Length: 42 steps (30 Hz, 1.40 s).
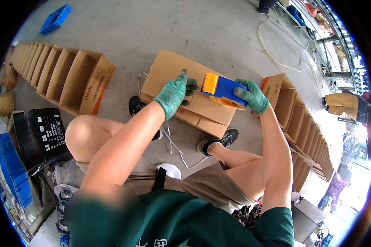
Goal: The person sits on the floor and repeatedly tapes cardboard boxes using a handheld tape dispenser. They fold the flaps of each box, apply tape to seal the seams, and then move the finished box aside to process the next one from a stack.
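Observation:
A brown cardboard box (160,68) with its flaps folded over lies on the floor between my feet. My left hand (175,92), in a green glove with dark fingertips, is over the middle of the box top with its fingers apart and nothing in them. In my right hand (253,95), gloved the same way, is a blue tape dispenser (228,88) with an orange front end. The dispenser is over the right part of the box, near the flap seam. An orange-edged tape roll shows at its lower side. Whether tape touches the cardboard I cannot tell.
A long row of opened cardboard boxes (76,78) stands at the left, another row (301,117) at the right. White straps (178,150) lie near my shoes. A black box (39,133) is by my left knee, a blue crate (55,19) far left. Pale hoses (276,61) cross the floor.

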Available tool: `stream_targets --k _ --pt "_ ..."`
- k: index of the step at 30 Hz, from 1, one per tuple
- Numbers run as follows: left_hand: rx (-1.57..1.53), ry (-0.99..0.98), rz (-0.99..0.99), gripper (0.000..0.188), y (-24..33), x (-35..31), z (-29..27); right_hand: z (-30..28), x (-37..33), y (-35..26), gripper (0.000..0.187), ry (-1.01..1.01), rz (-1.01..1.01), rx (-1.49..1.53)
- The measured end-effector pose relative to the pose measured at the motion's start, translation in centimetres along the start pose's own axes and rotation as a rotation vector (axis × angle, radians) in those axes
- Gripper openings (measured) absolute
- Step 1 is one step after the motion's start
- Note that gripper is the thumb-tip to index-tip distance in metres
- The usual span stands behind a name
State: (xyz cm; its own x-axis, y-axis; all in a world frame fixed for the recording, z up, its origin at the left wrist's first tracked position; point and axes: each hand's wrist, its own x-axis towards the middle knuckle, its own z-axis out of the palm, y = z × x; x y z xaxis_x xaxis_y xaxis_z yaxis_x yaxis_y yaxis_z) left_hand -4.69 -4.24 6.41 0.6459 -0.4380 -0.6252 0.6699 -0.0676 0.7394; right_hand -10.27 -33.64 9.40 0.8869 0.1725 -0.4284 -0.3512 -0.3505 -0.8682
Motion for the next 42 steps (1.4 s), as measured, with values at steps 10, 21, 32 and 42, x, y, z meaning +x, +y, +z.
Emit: stream_targets --k 10,21,32,42 --pt "-0.329 -0.04 0.07 0.045 -2.1 0.5 3.2 0.6 -0.2 -0.2 0.061 0.036 0.036 -0.054" --pt "0.423 0.695 0.583 0.021 -1.0 3.8 -3.2 1.1 0.2 -3.1 0.059 -0.06 0.071 -0.148" --pt "0.3 0.691 0.387 0.029 -3.5 9.9 -16.0 3.3 1.9 -5.5 0.045 0.041 0.184 -0.281" --pt "0.475 0.446 0.291 0.032 -3.8 10.8 -14.8 3.4 2.4 -4.9 0.048 0.031 0.158 -0.338"
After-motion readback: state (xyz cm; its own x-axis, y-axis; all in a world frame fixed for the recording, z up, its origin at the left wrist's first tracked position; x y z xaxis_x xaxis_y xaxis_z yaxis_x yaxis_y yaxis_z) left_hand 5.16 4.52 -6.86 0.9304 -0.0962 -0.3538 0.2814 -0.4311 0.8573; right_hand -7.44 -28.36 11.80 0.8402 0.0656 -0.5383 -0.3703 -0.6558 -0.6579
